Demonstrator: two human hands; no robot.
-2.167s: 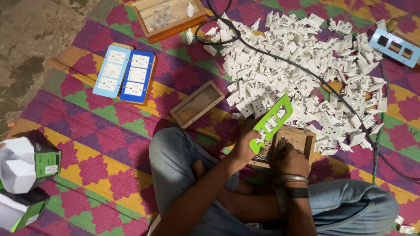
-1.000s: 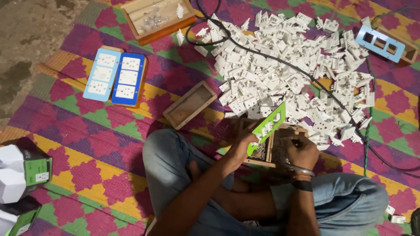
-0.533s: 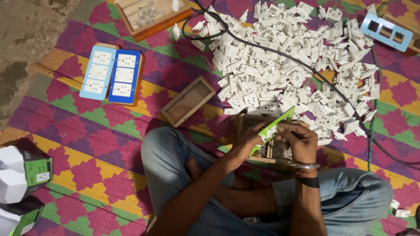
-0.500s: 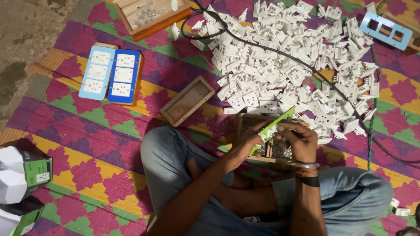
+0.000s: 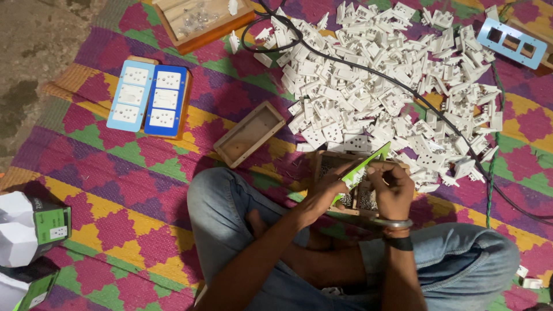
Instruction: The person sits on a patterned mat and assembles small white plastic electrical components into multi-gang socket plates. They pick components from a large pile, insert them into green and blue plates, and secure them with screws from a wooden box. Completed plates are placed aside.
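The left hand grips the lower end of a flat bright green plastic plate, fingers closed round its edge; the right hand is curled against the upper part of the same plate, fingertips pinched at its face, though whether something small sits between them cannot be told; the plate tilts up and away from the hands, held just above a small open wooden box of tiny metal parts that rests directly beneath both hands against the person's crossed legs in blue jeans; a dark band and a metal bangle circle the right wrist.

Just beyond the hands spreads a large heap of white plastic socket pieces, with a black cable running across it; to the left of the left hand lies an empty shallow wooden tray, and farther left two blue switch plates with white sockets lie side by side; everything sits on a woven floor mat of pink, purple, green and yellow diamonds.
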